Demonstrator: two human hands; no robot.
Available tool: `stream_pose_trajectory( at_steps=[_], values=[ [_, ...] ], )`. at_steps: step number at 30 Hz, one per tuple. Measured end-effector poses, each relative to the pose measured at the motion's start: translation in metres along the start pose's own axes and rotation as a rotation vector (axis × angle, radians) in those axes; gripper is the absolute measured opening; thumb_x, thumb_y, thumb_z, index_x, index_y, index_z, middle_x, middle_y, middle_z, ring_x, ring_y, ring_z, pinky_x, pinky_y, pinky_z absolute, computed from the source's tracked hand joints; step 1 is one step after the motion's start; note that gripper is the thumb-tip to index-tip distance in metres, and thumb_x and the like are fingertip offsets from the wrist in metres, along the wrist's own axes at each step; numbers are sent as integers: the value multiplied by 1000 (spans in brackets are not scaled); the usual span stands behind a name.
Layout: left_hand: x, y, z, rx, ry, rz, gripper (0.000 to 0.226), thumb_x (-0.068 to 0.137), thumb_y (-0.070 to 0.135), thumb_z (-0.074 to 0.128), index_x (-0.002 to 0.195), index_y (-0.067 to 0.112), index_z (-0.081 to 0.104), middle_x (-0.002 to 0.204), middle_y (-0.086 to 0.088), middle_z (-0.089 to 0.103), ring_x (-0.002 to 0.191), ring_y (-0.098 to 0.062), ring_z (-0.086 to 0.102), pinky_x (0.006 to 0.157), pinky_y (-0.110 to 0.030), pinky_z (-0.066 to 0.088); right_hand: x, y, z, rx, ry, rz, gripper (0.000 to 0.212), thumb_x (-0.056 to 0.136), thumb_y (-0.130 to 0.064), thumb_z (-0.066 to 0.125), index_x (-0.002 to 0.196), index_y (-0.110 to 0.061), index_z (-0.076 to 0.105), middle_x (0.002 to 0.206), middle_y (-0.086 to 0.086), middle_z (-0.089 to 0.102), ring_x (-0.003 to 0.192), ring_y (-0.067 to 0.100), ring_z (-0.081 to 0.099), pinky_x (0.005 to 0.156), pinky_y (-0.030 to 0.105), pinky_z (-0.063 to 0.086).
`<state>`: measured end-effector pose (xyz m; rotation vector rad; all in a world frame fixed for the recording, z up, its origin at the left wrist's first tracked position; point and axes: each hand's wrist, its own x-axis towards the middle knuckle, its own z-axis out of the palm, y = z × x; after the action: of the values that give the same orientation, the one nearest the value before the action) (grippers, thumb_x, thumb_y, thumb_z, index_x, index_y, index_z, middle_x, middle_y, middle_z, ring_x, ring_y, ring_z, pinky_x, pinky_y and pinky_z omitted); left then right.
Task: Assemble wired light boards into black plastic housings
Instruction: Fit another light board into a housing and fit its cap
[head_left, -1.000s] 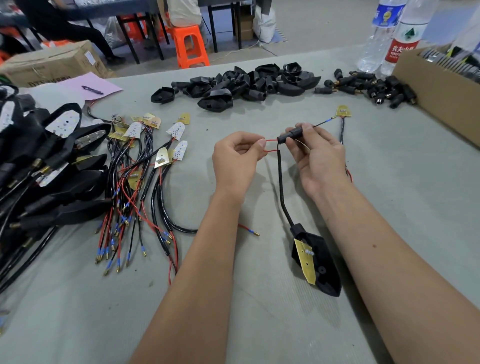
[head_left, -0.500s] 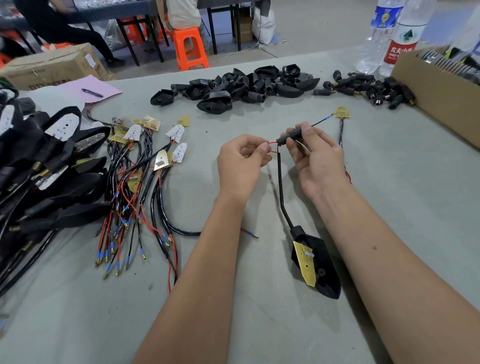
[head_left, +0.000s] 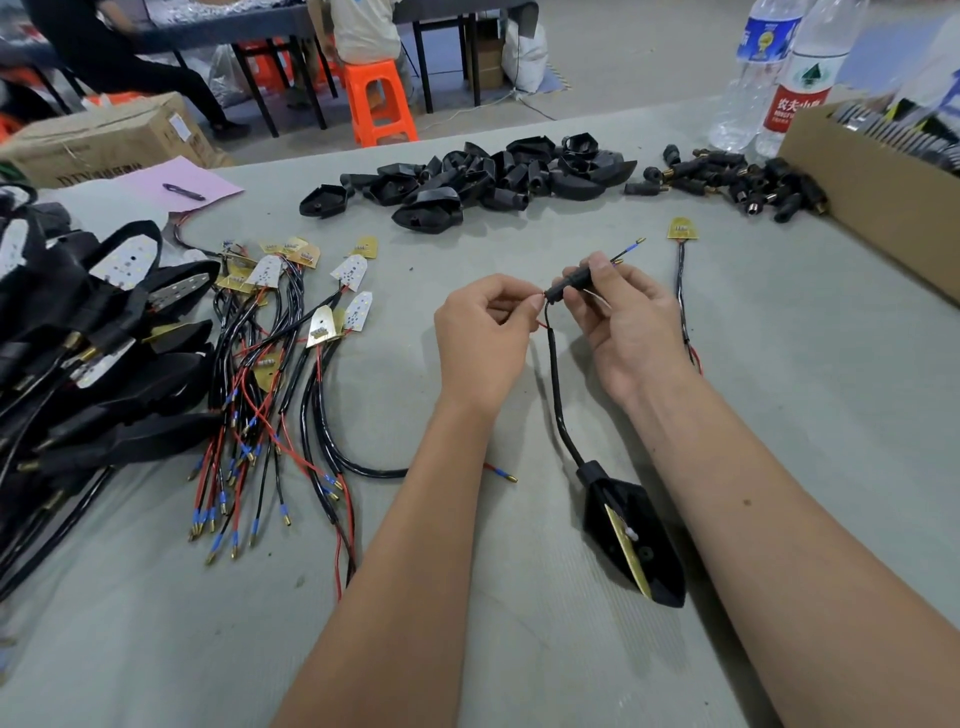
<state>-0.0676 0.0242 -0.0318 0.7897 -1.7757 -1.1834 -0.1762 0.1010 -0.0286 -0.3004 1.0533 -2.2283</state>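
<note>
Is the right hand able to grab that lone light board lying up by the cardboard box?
Probably yes. The lone light board lies on bare table just beyond the right hand, with nothing between them. But that hand is busy pinching a black sleeve, so it would have to let go first.

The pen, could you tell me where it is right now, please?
In the head view the pen lies on the pink paper, far left on the table, beside the cardboard box.

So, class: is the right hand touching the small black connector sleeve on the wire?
Touching. The head view shows the right hand pinching the black connector sleeve.
</note>
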Motion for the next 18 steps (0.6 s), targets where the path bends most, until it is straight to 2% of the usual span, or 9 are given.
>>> stream_pose_trajectory(
  at_steps=[3, 6, 10, 14, 18],
  values=[
    [-1, -2, 0, -171, -6, -135, 8, 91, 1, 71, 86, 6, 74, 72, -5, 75, 65, -14, 71, 67, -26, 58, 0, -3, 0, 100, 25, 0, 19, 100, -7, 64, 82, -3, 65, 80, 11, 72, 78, 25, 74, 70, 23, 59],
    [-3, 1, 2, -248, -44, -172, 7, 92, -1, 69, 87, 2, 72, 79, -13, 76, 70, -22, 72, 67, -27, 57, 0, -2, 0, 93, 28, -3, 21, 100, -7, 64, 80, -3, 66, 79, 11, 73, 78, 24, 73, 70, 22, 59],
    [-4, 3, 4, -139, -39, -74, 15, 89, -3, 69, 80, 9, 72, 75, -10, 75, 65, -18, 71, 67, -29, 59, -1, 0, 1, -16, 20, -26, 19, 100, -9, 65, 81, -5, 63, 78, 8, 72, 79, 21, 71, 71, 23, 58],
    [-3, 2, 4, -22, -27, -42, 21, 87, 1, 71, 76, 18, 72, 75, -8, 75, 68, -20, 70, 73, -39, 62, -1, -1, 1, -62, 31, -26, 19, 99, -9, 66, 81, -5, 63, 80, 10, 72, 79, 21, 69, 70, 24, 58],
    [-3, 1, 0, -69, -182, -130, 12, 85, 5, 77, 92, 14, 72, 76, -6, 76, 70, -26, 75, 76, -40, 63, 0, -1, 0, -38, 85, -57, 19, 100, -7, 65, 81, -5, 62, 80, 11, 70, 80, 25, 69, 68, 25, 57]
  ],
)
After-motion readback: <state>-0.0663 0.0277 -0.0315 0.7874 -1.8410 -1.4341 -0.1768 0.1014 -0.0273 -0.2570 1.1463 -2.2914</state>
